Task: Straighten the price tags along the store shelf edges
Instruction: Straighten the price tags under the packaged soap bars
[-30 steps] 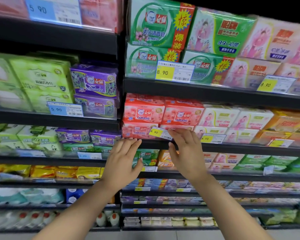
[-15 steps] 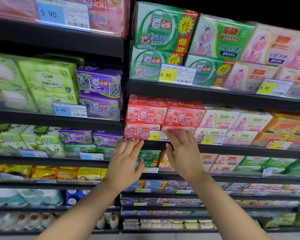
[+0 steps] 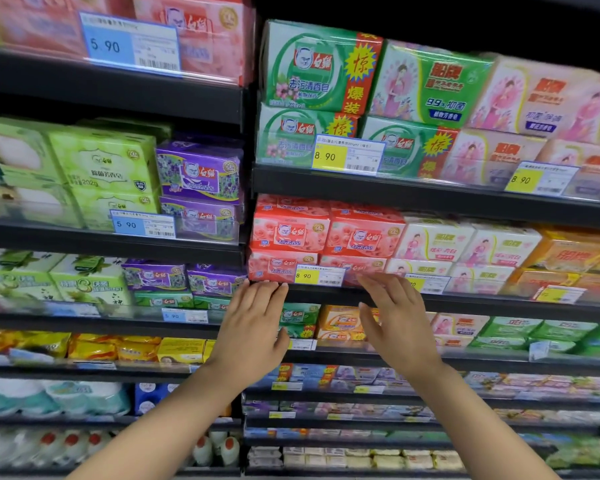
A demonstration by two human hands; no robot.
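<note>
Between both hands (image 3: pixel 326 327), price tag (image 3: pixel 318 276).

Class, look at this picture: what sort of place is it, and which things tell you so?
Most likely a shop aisle: tiered dark shelves stacked with wrapped soap packs, and printed price tags on the edges, such as the yellow 8.90 tag.

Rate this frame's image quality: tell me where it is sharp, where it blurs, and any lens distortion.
Head view: sharpest at centre, where the yellow 8.90 price tag and both hands, left hand and right hand, are clear; the lower shelves and far edges smear with blur; the wide-angle lens bows the shelf edges; lighting is even, with soft glare on the green soap packs.
</note>
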